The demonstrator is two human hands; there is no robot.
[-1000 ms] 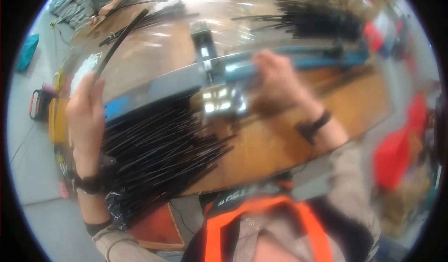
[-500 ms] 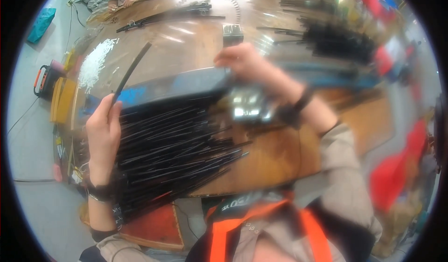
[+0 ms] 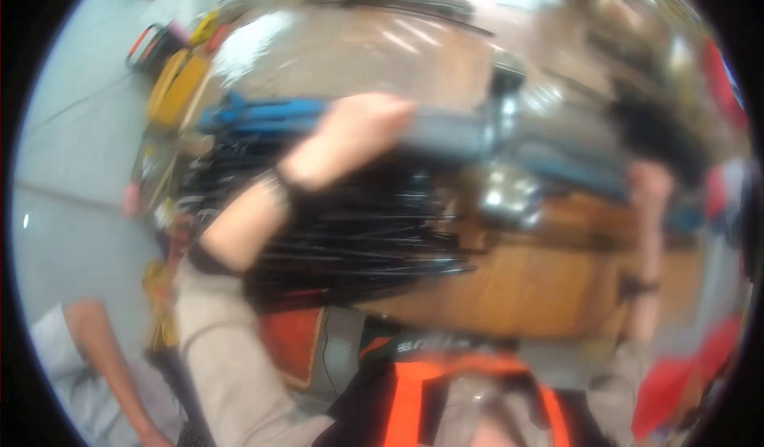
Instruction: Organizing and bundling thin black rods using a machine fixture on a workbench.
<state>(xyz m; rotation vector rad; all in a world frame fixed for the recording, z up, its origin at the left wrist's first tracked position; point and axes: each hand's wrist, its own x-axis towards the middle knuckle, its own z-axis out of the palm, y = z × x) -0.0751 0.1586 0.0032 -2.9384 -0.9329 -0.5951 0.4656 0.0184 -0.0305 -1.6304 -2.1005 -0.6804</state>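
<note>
Both my hands are smeared by motion. Over the middle of the table, my left hand (image 3: 366,132) is beside a long blue and grey bar (image 3: 454,132), and its fingers cannot be made out. A heap of thin black tubes (image 3: 350,224) lies under and behind my left forearm. My right hand (image 3: 652,184) is far out at the right, near the bar's right end and a dark bundle (image 3: 656,124); whether it holds anything is unclear. Between my hands sits a shiny metal block (image 3: 509,196) at the near side of the bar.
White small pieces (image 3: 251,45) are heaped at the far left. More dark tubes (image 3: 398,3) lie at the back. A yellow box (image 3: 179,89) stands past the left table edge. Another person's arm (image 3: 107,359) shows at lower left. Red cloth (image 3: 676,383) hangs at lower right.
My left hand has swung right from the left edge to the bar; the black tube it held no longer shows. My right hand has moved far right. The whole view has shifted.
</note>
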